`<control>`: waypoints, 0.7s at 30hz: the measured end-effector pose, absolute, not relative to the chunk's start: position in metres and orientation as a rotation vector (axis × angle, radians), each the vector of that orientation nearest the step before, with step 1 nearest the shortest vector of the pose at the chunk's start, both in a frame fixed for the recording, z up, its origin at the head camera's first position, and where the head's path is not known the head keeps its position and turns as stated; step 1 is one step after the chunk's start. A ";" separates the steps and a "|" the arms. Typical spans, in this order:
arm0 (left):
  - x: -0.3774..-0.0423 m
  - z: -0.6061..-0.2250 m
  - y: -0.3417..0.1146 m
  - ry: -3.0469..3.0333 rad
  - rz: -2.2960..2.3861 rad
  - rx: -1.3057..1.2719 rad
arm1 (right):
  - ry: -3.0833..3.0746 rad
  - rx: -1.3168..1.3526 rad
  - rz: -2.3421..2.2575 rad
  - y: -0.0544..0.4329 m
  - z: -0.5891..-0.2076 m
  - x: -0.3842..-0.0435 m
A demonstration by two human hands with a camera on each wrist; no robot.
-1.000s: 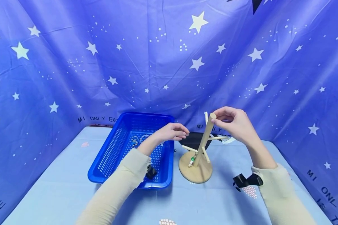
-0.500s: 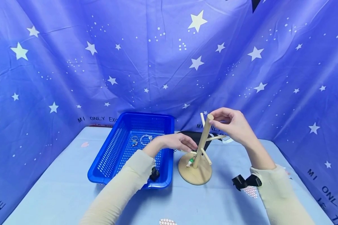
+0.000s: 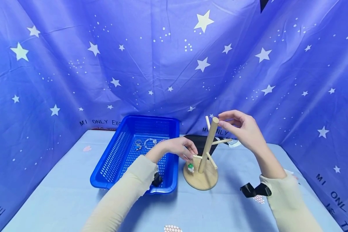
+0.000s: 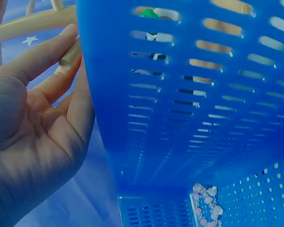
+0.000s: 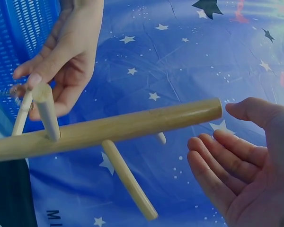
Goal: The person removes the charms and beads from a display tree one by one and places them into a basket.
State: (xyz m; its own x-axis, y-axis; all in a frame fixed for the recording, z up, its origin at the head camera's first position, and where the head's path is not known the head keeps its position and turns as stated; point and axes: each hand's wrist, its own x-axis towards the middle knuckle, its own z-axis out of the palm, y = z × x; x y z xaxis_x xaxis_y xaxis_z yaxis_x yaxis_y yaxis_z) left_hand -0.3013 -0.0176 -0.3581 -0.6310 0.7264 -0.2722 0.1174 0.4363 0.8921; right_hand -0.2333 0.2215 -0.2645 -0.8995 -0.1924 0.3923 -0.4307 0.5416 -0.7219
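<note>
A wooden peg stand with a round base stands on the table to the right of the basket. At the end of its lower left peg, my left hand pinches the top of a keychain with a green-and-white charm, which dangles over the base. In the left wrist view, the fingertips lie around the peg's end. Beside the top of the post is my right hand, its thumb close to the wood. The right wrist view shows its fingers apart, with nothing held.
A blue perforated basket sits under my left forearm. Inside lie a beaded bracelet and a small charm on a ring. More pegs stick out from the post. A starry blue curtain surrounds the table.
My left hand has come from above the basket to the lower left peg. The keychain has shifted left, out toward the peg's end. The post's top has moved slightly left.
</note>
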 end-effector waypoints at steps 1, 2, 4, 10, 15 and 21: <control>-0.301 -0.358 -0.020 2.046 1.192 0.704 | -2.514 0.514 1.281 0.223 -0.265 -0.233; -0.301 -0.357 -0.022 2.062 1.190 0.705 | -2.511 0.510 1.279 0.224 -0.266 -0.233; -0.300 -0.355 -0.026 2.093 1.188 0.712 | -2.501 0.511 1.291 0.226 -0.266 -0.233; -0.301 -0.346 -0.043 2.216 1.212 0.726 | -2.438 0.538 1.344 0.236 -0.265 -0.231; -0.302 -0.336 -0.068 2.311 1.310 0.678 | -2.415 0.530 1.370 0.246 -0.267 -0.231; -0.305 -0.329 -0.100 2.386 1.363 0.627 | -2.353 0.525 1.502 0.257 -0.270 -0.230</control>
State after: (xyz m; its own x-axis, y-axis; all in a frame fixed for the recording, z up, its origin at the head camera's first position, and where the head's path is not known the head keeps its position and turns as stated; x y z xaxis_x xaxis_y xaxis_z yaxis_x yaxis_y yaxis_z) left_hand -0.3048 -0.1004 -0.3287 -0.8519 0.5203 -0.0586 0.2138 0.4478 0.8682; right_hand -0.2303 0.2570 -0.2697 -0.8880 -0.1426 0.4372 -0.4566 0.3864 -0.8014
